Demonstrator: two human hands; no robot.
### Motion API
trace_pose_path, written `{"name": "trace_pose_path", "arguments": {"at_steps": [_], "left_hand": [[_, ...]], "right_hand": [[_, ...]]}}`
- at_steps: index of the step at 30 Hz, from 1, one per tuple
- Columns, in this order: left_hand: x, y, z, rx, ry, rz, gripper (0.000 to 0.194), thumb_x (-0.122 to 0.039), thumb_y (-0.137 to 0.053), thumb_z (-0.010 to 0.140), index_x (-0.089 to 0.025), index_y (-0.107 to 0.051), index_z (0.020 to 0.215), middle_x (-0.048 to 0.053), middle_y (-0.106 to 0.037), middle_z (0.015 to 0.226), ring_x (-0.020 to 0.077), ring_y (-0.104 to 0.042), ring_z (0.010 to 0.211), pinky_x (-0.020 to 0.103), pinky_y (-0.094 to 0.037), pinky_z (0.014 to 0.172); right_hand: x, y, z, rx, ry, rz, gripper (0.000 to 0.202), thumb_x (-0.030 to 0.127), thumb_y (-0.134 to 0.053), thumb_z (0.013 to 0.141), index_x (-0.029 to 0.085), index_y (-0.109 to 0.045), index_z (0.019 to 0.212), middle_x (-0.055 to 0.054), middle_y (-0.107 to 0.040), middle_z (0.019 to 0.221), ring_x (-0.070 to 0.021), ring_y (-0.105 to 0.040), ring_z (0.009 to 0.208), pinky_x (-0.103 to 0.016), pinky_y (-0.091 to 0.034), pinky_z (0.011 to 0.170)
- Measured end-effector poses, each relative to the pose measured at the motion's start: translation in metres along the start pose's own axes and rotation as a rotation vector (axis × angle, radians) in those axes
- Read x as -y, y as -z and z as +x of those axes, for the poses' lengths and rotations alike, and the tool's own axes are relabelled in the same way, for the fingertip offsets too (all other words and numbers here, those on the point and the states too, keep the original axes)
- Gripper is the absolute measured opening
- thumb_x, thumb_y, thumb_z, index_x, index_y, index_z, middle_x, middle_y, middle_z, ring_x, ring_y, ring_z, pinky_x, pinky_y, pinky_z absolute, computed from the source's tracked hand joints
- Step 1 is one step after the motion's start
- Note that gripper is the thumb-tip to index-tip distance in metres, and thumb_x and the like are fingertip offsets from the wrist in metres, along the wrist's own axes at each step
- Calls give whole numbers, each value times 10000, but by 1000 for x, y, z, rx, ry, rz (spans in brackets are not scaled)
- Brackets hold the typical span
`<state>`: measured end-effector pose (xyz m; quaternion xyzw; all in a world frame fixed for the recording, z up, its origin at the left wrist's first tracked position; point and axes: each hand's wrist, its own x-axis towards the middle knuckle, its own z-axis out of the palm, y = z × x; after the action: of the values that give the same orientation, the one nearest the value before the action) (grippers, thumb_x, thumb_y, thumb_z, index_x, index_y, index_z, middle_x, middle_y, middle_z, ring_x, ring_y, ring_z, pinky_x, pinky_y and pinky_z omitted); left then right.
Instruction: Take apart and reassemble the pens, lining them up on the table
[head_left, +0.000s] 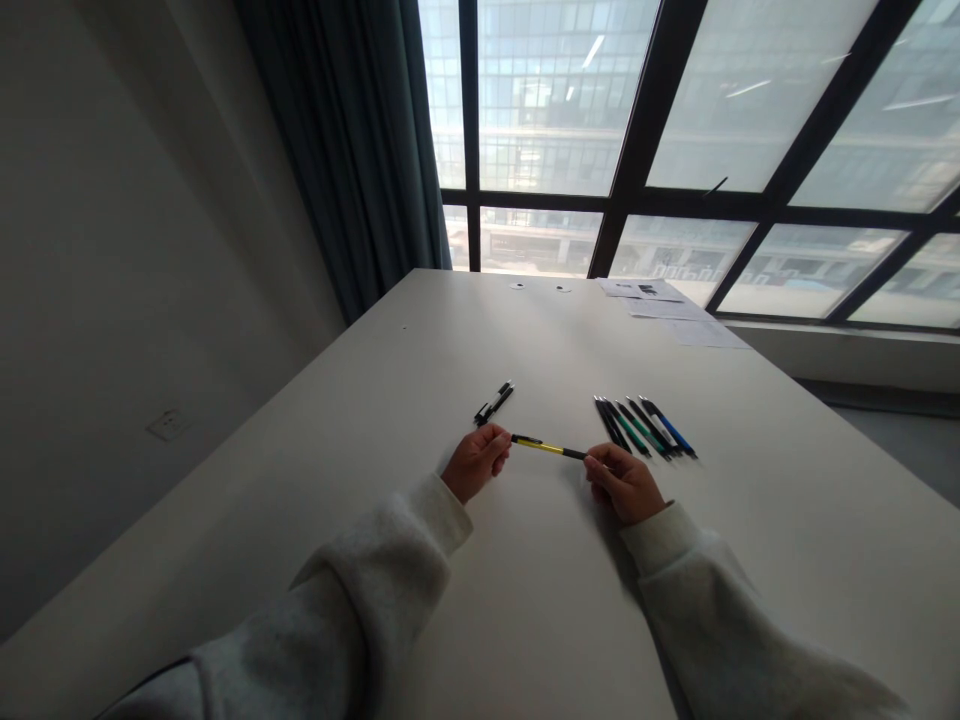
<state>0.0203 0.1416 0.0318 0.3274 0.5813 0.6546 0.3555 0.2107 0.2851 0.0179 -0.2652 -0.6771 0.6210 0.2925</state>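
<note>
Between my two hands a yellow pen (547, 448) with dark ends is held level above the white table (525, 620). My left hand (478, 462) pinches its left end, and my right hand (622, 482) pinches its right end. Just beyond my left hand lie black pens (495, 403), close together and slanted. Past my right hand a row of several pens (641, 428) lies side by side, black, green and blue among them.
Printed papers (660, 308) lie at the table's far right edge, near the window (547, 100). Two small white pieces (562, 289) rest by the far edge. A dark curtain (360, 130) hangs at the far left beside the wall.
</note>
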Motion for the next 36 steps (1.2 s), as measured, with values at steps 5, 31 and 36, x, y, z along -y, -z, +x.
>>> {"name": "trace_pose_path", "arguments": {"at_steps": [5, 31, 36], "left_hand": [[1, 0, 2, -3, -21, -26, 305, -444, -621, 752, -166, -496, 741, -49, -509, 611, 51, -425, 447, 185, -334, 431], [-8, -26, -28, -411, -997, 1392, 665, -486, -599, 852, -91, -404, 1351, 214, -500, 1300, 331, -437, 1226, 472, -336, 1027], [-6, -32, -30, -14, -982, 1427, 207, -335, -506, 942, -165, -579, 1035, 74, -644, 959, 220, -578, 938, 355, -434, 806]], "right_hand": [[-1, 2, 0, -27, 18, 2, 396, 516, -742, 686, 183, -597, 844, 4, -600, 602, -116, -529, 413, -182, -312, 293], [11, -9, -11, 148, 61, 72, 316, 454, -679, 804, 167, -603, 696, -1, -608, 577, -108, -538, 436, -222, -450, 378], [13, -17, -17, 208, 30, 16, 370, 500, -606, 844, 173, -561, 677, 15, -579, 542, -88, -481, 391, -205, -378, 358]]}}
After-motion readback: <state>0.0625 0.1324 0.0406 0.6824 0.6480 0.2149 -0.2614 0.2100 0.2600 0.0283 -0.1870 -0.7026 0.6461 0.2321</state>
